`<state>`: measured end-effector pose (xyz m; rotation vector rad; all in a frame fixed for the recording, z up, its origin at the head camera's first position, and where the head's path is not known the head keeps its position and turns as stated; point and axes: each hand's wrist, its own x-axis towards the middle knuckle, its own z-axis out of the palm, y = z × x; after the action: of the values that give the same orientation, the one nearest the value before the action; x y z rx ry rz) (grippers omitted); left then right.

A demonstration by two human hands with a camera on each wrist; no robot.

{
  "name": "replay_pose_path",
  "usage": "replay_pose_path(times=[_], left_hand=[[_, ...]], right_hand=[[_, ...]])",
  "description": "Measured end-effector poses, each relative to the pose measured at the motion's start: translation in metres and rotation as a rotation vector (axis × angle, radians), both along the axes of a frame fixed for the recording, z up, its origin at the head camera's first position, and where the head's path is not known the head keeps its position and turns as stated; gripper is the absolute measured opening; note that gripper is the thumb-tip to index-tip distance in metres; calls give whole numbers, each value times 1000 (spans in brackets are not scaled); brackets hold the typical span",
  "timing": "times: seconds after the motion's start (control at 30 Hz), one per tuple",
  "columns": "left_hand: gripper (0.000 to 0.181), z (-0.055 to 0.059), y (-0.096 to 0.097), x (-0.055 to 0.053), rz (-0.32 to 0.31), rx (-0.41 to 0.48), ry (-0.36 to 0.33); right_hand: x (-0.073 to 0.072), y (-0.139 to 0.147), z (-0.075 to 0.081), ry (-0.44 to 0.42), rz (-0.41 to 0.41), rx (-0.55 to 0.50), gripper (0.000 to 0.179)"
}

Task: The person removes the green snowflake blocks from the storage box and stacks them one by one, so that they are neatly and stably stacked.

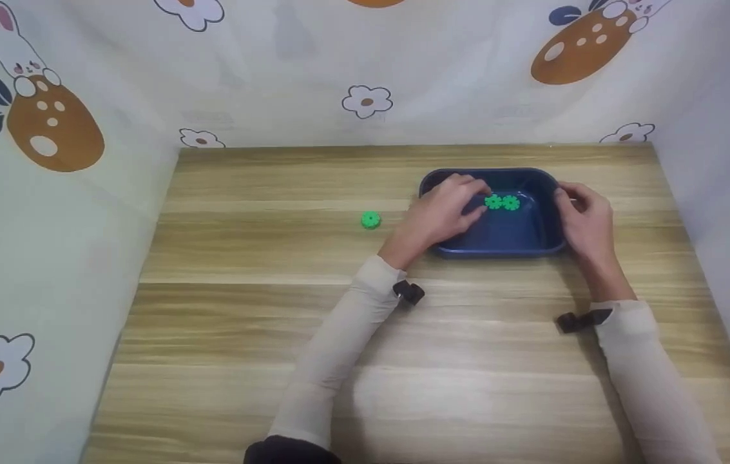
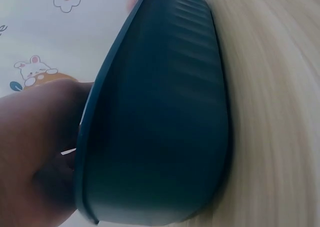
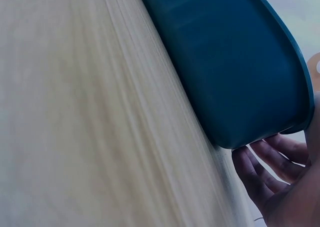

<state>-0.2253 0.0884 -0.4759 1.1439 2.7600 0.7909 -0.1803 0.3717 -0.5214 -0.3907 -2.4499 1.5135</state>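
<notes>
A dark blue rectangular plastic basin (image 1: pixel 500 252) stands on the wooden table. Inside it lie two green flower-shaped plastic pieces (image 1: pixel 511 203), side by side. My left hand (image 1: pixel 445 209) reaches over the basin's left rim, its thumb and fingers parted just beside the left piece; no piece shows clearly pinched. At the right end, my right hand (image 1: pixel 587 216) holds the basin, thumb at the rim and fingers (image 3: pixel 272 157) against the outside wall. In the left wrist view, the basin wall (image 2: pixel 155 112) hides the left fingertips. Left of the basin, another green flower-shaped piece (image 1: pixel 370 220) rests on the table.
The wooden table (image 1: pixel 261 322) stretches left and in front of the basin. Printed cloth walls (image 1: pixel 287 84) with flowers and rabbits stand at the back and both sides. A small black wrist camera (image 1: pixel 408 292) sits on the left cuff, another black camera (image 1: pixel 574 321) on the right.
</notes>
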Motion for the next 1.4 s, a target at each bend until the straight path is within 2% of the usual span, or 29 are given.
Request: replay_pose_path(times=[0.2, 0.5, 0.77, 0.97, 1.17, 1.4], left_hand=[[29, -4, 15, -6, -20, -24, -22], [33, -11, 34, -14, -21, -139, -38], [42, -21, 38, -17, -9, -223, -59], [47, -25, 40, -19, -31, -290, -17], [38, -29, 40, -20, -30, -264, 38], [31, -29, 39, -20, -22, -225, 40]], right_hand=[[-1, 1, -1, -19, -2, 23, 42], [-1, 2, -1, -7, 0, 28, 41], [-1, 0, 0, -9, 4, 29, 41], [0, 0, 0, 3, 3, 11, 40], [0, 0, 0, 12, 15, 3, 41], [0, 1, 1, 7, 10, -4, 41]])
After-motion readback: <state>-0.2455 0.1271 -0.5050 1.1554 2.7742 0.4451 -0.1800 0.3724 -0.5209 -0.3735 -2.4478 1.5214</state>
